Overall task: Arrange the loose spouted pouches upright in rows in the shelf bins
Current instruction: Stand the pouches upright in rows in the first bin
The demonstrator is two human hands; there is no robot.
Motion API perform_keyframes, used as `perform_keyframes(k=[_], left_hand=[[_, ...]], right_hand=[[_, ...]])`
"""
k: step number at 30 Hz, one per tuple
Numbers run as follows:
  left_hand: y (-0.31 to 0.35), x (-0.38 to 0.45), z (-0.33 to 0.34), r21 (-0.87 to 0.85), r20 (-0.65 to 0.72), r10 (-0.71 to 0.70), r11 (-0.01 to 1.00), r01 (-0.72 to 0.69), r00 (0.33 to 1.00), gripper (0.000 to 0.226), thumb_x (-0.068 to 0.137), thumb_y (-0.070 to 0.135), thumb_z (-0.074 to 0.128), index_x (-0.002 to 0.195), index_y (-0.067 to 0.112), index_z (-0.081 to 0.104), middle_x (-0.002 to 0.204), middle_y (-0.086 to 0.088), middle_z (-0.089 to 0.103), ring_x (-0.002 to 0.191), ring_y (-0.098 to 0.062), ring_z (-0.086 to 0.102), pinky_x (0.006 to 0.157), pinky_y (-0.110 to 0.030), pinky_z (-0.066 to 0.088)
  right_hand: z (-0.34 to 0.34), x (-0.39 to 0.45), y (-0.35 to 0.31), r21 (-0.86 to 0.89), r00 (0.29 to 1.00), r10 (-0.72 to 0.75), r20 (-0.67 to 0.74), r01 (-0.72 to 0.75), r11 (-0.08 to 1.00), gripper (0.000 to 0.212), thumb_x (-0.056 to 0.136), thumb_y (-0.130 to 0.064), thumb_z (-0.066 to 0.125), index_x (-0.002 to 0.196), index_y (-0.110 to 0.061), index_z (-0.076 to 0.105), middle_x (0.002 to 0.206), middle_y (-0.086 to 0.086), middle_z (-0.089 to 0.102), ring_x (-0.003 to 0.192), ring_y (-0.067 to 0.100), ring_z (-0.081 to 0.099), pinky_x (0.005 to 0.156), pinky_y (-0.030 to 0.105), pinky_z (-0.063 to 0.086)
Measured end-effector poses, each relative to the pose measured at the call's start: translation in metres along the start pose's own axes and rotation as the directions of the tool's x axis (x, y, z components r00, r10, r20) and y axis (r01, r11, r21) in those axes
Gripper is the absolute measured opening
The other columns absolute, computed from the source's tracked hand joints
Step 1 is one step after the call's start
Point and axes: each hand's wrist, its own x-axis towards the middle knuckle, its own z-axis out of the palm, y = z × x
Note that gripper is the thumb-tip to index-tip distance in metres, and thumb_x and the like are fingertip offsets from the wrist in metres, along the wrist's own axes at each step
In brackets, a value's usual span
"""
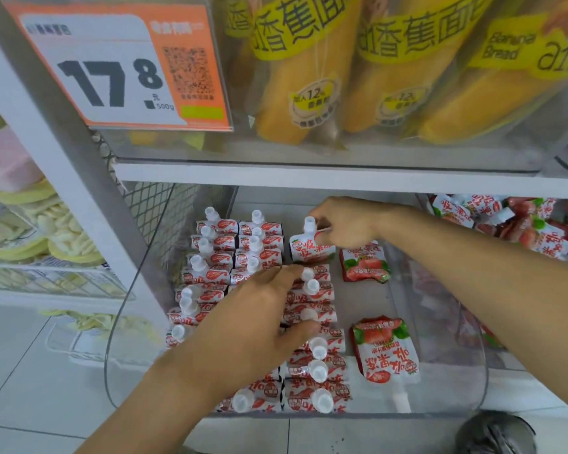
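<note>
Pinching a spouted pouch (312, 247) by its top edge just beside the white cap, the right hand (345, 222) is holding it upright at the back of the clear shelf bin (446, 381), its grip closed on that pouch at the head of the third row. The left hand (259, 319) is lying across the middle of the upright rows (220, 257), fingers nearly straight and spread, its grip open, fingertips pressing on the pouch tops. Three rows of red-and-white strawberry pouches are standing caps-up along the bin's left and centre. Two loose pouches are lying flat on the bin floor to the right of the rows: one (365, 264) near the back, just beside the held pouch, and one (387, 350) nearer the front, its spout pointing toward the front wall. More loose pouches (505, 221) are lying heaped in the neighbouring bin to the right. Above, yellow banana bread packs (309, 77) are filling the upper shelf beside an orange price tag (112, 67).
</note>
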Motion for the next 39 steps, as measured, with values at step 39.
perform_keyframes(k=[39], left_hand=[[-0.005,0.061,0.015,0.027,0.090,0.003,1.000,-0.006,0.996,0.055,0.084,0.042,0.065,0.133,0.021,0.050,0.126,-0.001,0.052,0.120,-0.020,0.048,0.100,-0.038,0.042]], right_hand=[[-0.007,-0.016,0.021,-0.311,0.970,0.241,-0.001,-0.229,0.922,0.086,0.057,-0.044,0.092,0.128,-0.010,0.058,0.122,0.006,0.062,0.105,0.022,0.057,0.077,0.022,0.041]])
